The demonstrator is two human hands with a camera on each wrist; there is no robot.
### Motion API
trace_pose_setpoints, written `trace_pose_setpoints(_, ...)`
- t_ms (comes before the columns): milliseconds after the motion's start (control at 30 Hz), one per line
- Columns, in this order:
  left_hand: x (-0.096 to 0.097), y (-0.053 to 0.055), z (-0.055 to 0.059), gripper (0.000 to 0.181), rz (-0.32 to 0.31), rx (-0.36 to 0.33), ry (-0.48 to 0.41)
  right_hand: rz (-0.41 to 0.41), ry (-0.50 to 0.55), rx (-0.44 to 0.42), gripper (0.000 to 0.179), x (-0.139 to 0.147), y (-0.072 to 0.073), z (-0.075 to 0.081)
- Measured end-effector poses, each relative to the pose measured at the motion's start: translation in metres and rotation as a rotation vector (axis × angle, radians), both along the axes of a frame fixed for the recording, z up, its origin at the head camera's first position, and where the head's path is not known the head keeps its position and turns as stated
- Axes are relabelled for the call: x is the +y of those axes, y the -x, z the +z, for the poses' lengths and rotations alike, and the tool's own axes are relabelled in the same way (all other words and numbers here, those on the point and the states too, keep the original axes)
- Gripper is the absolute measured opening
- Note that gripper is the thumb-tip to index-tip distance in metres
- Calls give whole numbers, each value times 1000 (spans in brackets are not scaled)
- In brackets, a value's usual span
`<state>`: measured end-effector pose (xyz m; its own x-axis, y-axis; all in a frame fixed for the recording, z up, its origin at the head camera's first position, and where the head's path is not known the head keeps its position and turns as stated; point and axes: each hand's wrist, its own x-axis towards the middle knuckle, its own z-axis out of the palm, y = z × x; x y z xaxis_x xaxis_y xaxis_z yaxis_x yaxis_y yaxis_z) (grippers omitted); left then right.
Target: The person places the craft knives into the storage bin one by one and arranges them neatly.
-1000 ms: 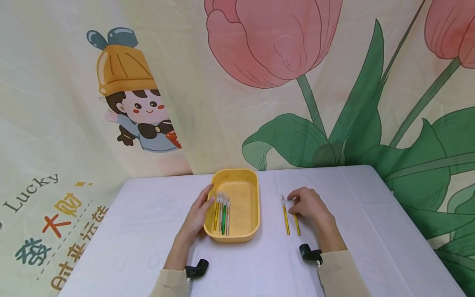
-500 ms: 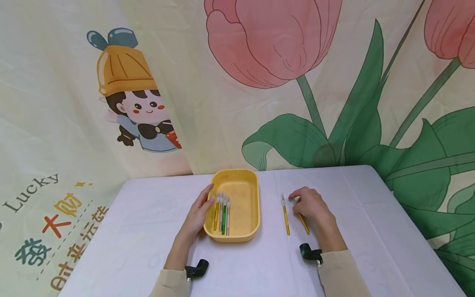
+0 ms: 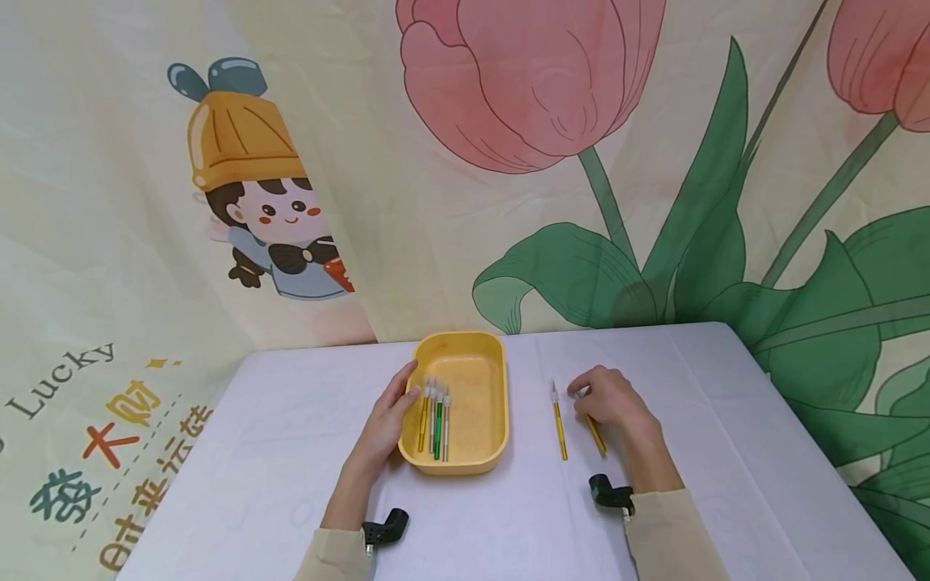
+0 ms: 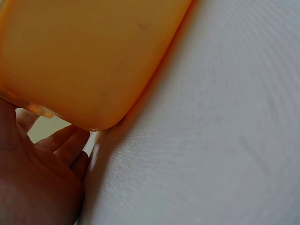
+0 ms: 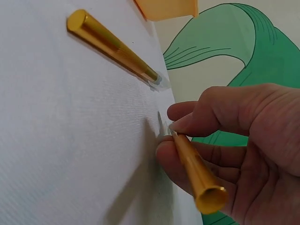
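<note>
My left hand (image 3: 383, 420) holds the left side of a yellow plastic tray (image 3: 506, 403), thumb over the rim and fingers along the outer wall. Inside the tray, near its left wall, lie several slim craft knives (image 3: 438, 429) with gold, silver and green handles and whitish capped tips. Right of the tray, my right hand (image 3: 616, 403) pinches a gold craft knife (image 5: 196, 171) between thumb and fingers close to its tip. Its handle end slants toward me; the fingers hide most of the cap. A second gold craft knife (image 5: 112, 46) with a clear cap lies on the cloth just left of that hand.
A white cloth covers the table (image 3: 291, 452). Behind the table's far edge hangs a printed curtain (image 3: 407, 226) with tulips and a cartoon figure. Each wrist wears a small black camera, such as the right wrist camera (image 3: 610, 494).
In my right hand the gold knife's handle end has swung right and toward my wrist, and the fingers have shifted slightly right. The left hand and tray stay put.
</note>
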<state>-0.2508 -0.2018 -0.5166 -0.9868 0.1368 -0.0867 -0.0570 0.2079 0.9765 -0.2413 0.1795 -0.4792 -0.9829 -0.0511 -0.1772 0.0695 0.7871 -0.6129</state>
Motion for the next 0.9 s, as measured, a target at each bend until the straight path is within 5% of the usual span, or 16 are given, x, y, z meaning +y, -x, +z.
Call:
trace_pose_setpoints(400,1,-1,1,53,3,-7,-3,-17,75,65,22,-2,0,2)
trace_pose_setpoints(900,1,-1,1,51,4,-8,-3,-38,112,157,42,-4,2,5)
